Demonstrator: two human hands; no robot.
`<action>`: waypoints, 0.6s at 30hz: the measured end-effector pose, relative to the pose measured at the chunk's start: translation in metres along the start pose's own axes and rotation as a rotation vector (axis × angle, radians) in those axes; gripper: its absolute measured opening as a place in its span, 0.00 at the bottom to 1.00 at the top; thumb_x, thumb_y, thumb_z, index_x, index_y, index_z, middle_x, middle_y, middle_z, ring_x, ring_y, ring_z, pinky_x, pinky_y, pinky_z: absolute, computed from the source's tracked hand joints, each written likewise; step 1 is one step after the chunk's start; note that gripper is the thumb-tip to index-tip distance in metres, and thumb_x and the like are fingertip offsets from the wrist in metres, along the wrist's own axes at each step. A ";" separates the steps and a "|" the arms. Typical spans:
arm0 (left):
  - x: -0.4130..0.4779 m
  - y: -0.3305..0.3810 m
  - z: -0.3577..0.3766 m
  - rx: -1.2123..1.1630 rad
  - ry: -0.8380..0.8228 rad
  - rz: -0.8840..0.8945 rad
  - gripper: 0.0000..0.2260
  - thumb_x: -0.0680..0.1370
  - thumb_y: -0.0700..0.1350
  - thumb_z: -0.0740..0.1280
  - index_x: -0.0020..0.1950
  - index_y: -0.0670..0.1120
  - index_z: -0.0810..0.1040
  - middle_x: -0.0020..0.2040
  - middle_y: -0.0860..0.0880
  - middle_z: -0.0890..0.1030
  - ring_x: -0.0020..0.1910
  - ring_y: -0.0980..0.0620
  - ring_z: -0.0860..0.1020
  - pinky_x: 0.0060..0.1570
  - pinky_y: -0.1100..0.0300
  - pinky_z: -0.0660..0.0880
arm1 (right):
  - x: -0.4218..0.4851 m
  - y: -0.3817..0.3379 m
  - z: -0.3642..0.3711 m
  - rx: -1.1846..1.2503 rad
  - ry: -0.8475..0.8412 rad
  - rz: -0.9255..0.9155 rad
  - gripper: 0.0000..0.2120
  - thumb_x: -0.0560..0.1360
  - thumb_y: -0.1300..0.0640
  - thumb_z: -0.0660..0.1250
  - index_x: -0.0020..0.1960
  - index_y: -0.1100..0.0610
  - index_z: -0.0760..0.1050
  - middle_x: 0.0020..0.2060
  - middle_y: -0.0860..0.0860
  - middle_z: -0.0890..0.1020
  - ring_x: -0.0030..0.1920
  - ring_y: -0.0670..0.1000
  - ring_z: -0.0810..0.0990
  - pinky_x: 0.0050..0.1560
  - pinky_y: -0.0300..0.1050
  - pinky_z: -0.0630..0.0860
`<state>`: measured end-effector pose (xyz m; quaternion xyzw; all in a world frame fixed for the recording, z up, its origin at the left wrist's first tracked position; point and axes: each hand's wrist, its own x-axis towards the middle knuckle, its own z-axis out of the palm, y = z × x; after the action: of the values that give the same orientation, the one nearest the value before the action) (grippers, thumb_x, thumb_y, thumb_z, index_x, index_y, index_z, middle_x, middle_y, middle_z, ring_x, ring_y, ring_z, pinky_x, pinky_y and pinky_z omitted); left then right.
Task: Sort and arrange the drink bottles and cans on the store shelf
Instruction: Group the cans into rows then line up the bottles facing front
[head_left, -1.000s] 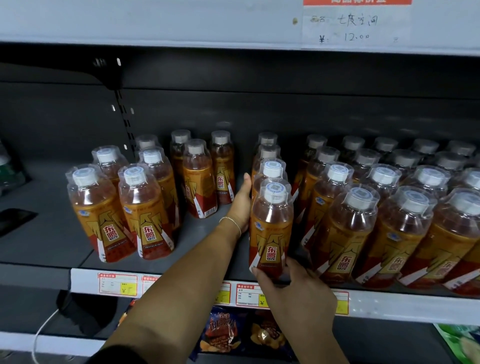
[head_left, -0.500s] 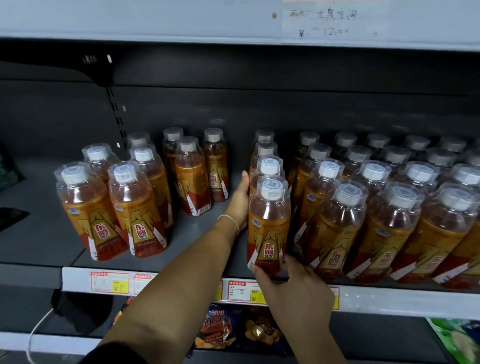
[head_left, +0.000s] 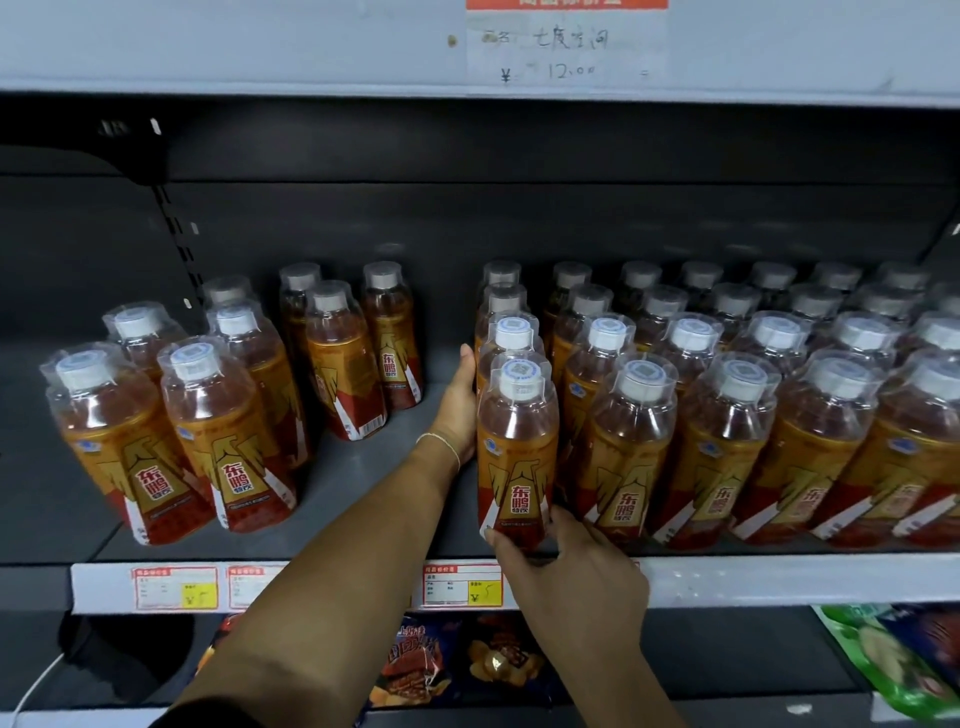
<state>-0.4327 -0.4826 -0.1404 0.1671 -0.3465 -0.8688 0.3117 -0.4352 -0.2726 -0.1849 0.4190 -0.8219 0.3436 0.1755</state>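
while the right hand (head_left: 571, 577) grips the base of the front dongpeng drink bottle (head_left: 517, 457) at the shelf's (head_left: 779, 577) front edge, the left hand (head_left: 457, 405) touches the bottle row (head_left: 511, 335) behind, fingers hidden, hold unclear.

bottles (head_left: 517, 447): glossy clear plastic | shelf (head_left: 363, 467): matt grey metal | price tags (head_left: 462, 584): paper

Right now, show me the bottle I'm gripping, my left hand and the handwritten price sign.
front bottle (head_left: 515, 457): head view, orange label
left hand (head_left: 456, 408): head view, back of hand
handwritten price sign (head_left: 566, 52): head view, paper's middle
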 end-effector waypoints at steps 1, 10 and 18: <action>0.000 0.000 0.000 0.004 -0.001 0.002 0.31 0.83 0.61 0.48 0.43 0.48 0.87 0.54 0.49 0.78 0.53 0.56 0.76 0.41 0.59 0.81 | 0.000 0.001 0.000 -0.001 -0.002 -0.003 0.23 0.62 0.33 0.77 0.42 0.52 0.84 0.33 0.45 0.84 0.32 0.46 0.83 0.30 0.38 0.73; 0.004 -0.003 0.000 0.076 0.035 0.020 0.26 0.82 0.63 0.49 0.57 0.45 0.77 0.57 0.46 0.81 0.51 0.55 0.80 0.45 0.56 0.78 | 0.000 0.006 0.002 -0.001 -0.029 0.021 0.24 0.63 0.32 0.75 0.44 0.52 0.84 0.35 0.45 0.85 0.33 0.47 0.83 0.31 0.42 0.76; -0.006 -0.002 0.004 0.281 0.257 0.038 0.31 0.81 0.64 0.50 0.70 0.41 0.71 0.67 0.40 0.75 0.67 0.41 0.73 0.70 0.44 0.66 | -0.001 0.009 0.003 0.021 -0.018 0.023 0.24 0.66 0.30 0.70 0.44 0.50 0.84 0.33 0.43 0.84 0.32 0.46 0.82 0.31 0.41 0.76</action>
<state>-0.4310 -0.4757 -0.1391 0.3120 -0.4248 -0.7773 0.3435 -0.4421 -0.2699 -0.1917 0.4146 -0.8245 0.3503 0.1600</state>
